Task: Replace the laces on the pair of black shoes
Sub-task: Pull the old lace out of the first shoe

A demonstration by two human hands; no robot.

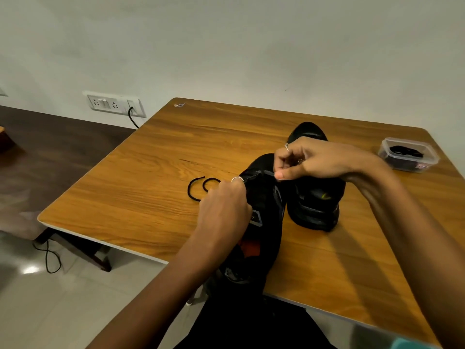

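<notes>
Two black shoes stand on the wooden table. The near shoe points away from me, its heel over the table's front edge. My left hand grips its left side by the eyelets. A black lace curls on the table just left of that hand; what the fingers hold is hidden. My right hand hovers over the shoe's front, thumb and fingers pinched together, seemingly on a lace end. The second shoe stands to the right, partly behind my right hand.
A clear plastic box holding dark laces sits near the table's right edge. A wall socket with a black cable is behind the table's left corner. Tiled floor lies to the left.
</notes>
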